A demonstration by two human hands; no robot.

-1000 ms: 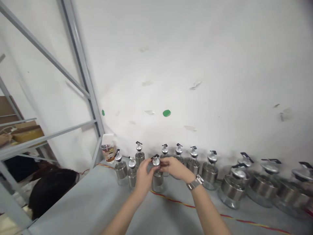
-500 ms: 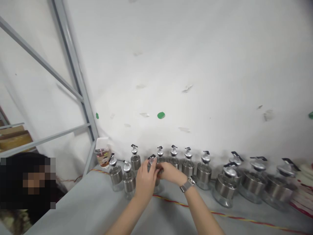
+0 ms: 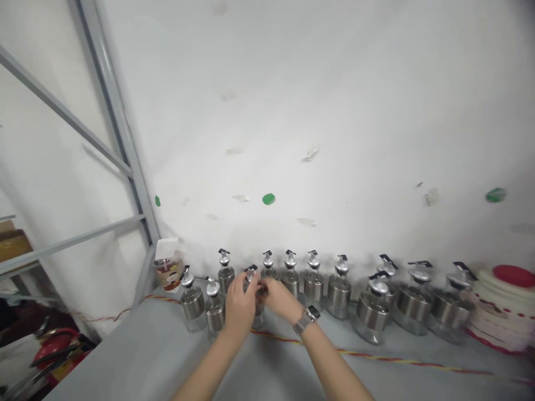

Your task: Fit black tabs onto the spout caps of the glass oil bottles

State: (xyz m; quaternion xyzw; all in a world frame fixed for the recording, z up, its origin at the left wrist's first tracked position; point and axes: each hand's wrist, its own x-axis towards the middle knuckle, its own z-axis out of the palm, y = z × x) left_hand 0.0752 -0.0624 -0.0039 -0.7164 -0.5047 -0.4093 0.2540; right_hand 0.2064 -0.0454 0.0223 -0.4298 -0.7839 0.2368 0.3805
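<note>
We grip one bottle (image 3: 253, 305) on the grey table (image 3: 146, 356) near the wall, left hand (image 3: 239, 307) wrapped round its body, right hand (image 3: 279, 299) pinching its cap (image 3: 249, 274), more bottles (image 3: 312, 281) lined up alongside.

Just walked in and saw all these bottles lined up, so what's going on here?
A person stands at a grey table with both hands on one small glass bottle in a row against the wall. The left hand wraps its body; the right hand, with a wristwatch, has its fingers at the metal spout cap. More bottles stand on either side, and a red and yellow cable runs in front.
</note>
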